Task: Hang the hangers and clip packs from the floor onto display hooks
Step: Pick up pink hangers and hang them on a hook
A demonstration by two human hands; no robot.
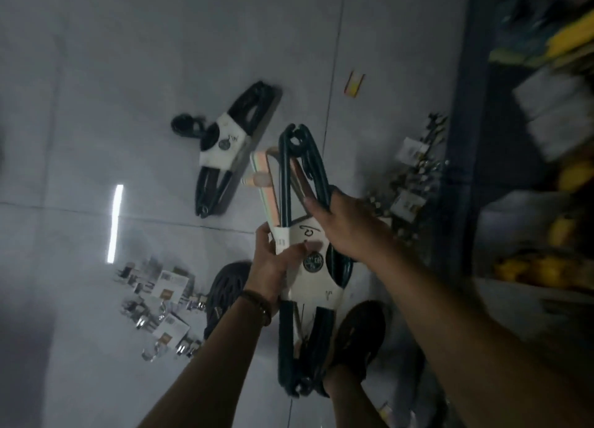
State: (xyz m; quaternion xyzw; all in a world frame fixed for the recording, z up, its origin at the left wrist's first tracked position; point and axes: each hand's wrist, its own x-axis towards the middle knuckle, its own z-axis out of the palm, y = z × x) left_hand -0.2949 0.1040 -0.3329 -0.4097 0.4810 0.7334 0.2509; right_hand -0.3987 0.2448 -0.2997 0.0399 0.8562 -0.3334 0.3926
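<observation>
This is a shop aisle. A blue metal shelf (463, 138) on the right is stacked with yellow goods (572, 35) and white packs (553, 106). Each hanger bundle (316, 283) wears a printed paper band, and clip packs (160, 302) on printed cards lie in a heap on the tiled floor (128, 74). 1 yellow shelf label (353, 84) lies near the shelf.

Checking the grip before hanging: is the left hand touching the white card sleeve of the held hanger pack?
Touching. The head view shows the left hand gripping the white card sleeve of the hanger pack, thumb pressed on its front.
</observation>
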